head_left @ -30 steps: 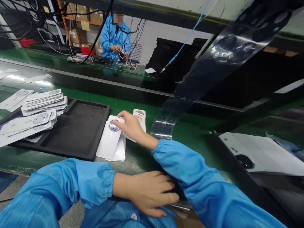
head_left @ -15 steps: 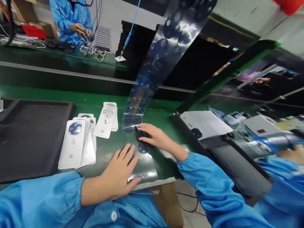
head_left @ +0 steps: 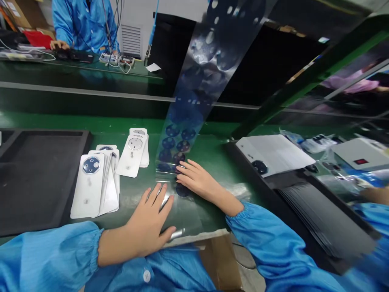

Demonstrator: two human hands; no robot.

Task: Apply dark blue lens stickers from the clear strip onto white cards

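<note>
A long strip of clear film (head_left: 182,109) with dark blue round pieces on it hangs down from above and runs onto the green bench. At its lower end, my right hand (head_left: 197,180) lies with fingers stretched over the film's edge and one dark round piece (head_left: 183,190). My left hand (head_left: 148,223) rests flat near the bench's front edge, fingers spread, on clear film. Left of the strip lie two stacks of white phone-shaped panels: a larger stack (head_left: 86,184) with a blue round camera area on top, and a smaller stack (head_left: 133,156) with a silver one.
A black tray (head_left: 33,182) fills the left side. To the right, another black tray holds dark flat panels (head_left: 322,215) and a white panel (head_left: 270,152). A green post (head_left: 304,87) slants upward there. A co-worker in blue (head_left: 83,24) stands across the bench.
My right hand has shifted slightly lower along the film. The strip's lower section now lies differently, its edge nearer my fingers. The co-worker's hands have moved apart. The view has shifted a little.
</note>
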